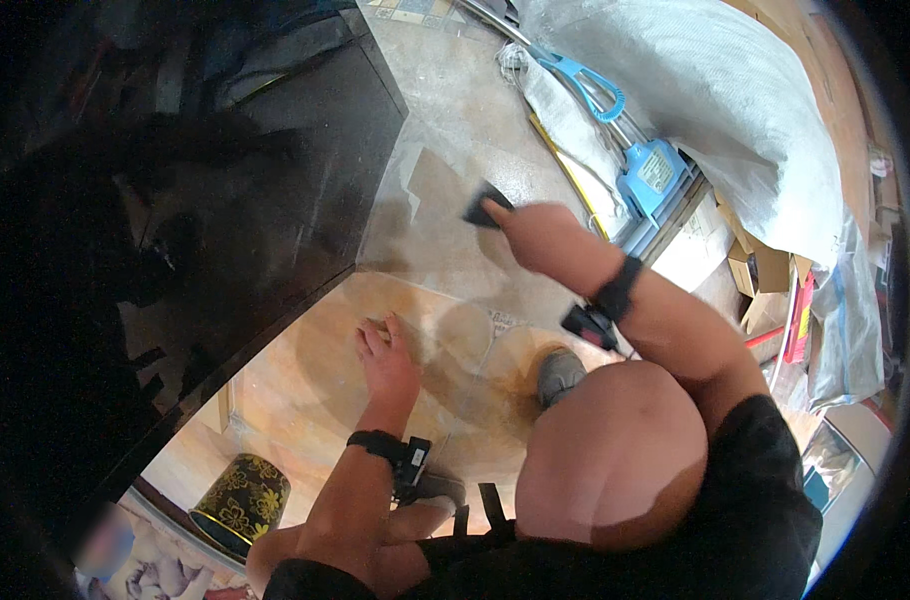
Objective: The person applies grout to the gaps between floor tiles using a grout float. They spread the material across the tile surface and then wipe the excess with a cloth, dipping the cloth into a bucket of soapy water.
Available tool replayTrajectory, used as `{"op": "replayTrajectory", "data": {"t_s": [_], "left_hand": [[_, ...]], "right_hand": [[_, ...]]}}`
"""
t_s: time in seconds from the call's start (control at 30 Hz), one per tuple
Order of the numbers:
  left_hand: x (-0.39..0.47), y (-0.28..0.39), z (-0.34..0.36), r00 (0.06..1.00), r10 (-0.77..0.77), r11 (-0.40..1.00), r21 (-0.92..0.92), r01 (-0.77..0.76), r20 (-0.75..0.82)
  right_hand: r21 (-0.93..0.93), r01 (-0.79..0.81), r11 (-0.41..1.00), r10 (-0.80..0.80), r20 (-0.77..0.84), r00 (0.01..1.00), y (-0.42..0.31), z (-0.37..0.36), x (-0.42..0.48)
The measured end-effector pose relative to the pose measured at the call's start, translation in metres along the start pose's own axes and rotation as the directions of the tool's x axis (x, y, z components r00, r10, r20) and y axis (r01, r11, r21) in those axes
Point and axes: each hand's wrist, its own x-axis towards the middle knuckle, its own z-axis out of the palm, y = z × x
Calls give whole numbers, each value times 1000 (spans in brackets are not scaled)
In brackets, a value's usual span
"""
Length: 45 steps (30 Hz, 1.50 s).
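My right hand (545,236) grips a small flat black object (488,205) between thumb and fingers, above the grey part of the floor. Motion blur hides what that object is. Lower and to the left, my left hand (390,367) is over the tan floor tiles (312,360). Its fingers are bent and somewhat apart, and no held object shows. Each wrist wears a black strap, with a small black device near it. A large dark panel-like piece of furniture (297,187) stands to the left of both hands.
A blue mop (654,176) with a metal pole lies at the upper right, beside a large white woven sack (695,82). Cardboard boxes (762,270) sit below the sack. At the lower left is a black wastebasket with gold flowers (249,495). My grey shoe (560,375) rests on the floor.
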Motion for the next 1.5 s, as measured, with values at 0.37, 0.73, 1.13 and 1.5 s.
{"op": "replayTrajectory", "data": {"t_s": [0.37, 0.73, 1.13, 1.5], "left_hand": [[-2, -4, -6, 999, -44, 997, -56, 44, 9], [0, 3, -9, 998, -57, 998, 21, 57, 7], [5, 7, -13, 991, -93, 994, 71, 87, 94], [3, -5, 13, 993, -25, 982, 185, 47, -116]], "right_hand": [[-150, 116, 982, -133, -106, 985, -4, -37, 41], [-123, 62, 990, -76, -111, 991, 58, -13, -12], [-149, 230, 962, -240, -48, 970, 14, -76, 133], [-187, 197, 962, -172, 143, 975, 3, -8, -34]]}}
